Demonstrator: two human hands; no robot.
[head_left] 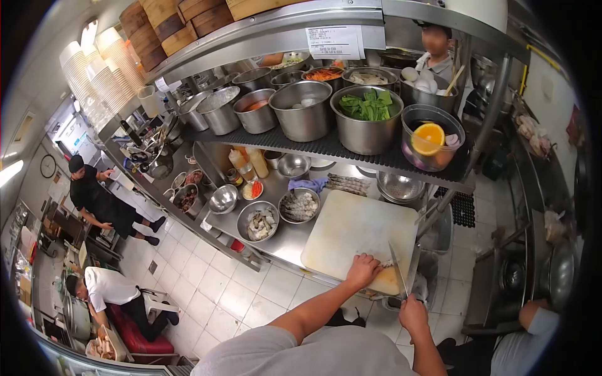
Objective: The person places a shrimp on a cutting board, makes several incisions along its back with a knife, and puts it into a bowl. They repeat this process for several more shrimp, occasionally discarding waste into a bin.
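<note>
A white cutting board [351, 232] lies on the steel counter. On its lower right part, my left hand [364, 271] presses with bent fingers on a small pale piece of food [384, 259]. Too small to identify, the food lies beside the knife blade. My right hand [413, 313] is wrapped round the handle of a knife [397, 266], whose blade points away from me over the board. Left of the board are a bowl of grey shrimp [300, 205] and a bowl of peeled pieces [260, 224]. A row of whole shrimp [348, 184] lies behind it.
Above the counter, a shelf [251, 139] holds several steel pots, one with green leaves [366, 105], and a plastic tub [433, 139] with an orange half. Two people are at the left, one stands behind the shelf, and another person's arm [533, 313] shows at lower right.
</note>
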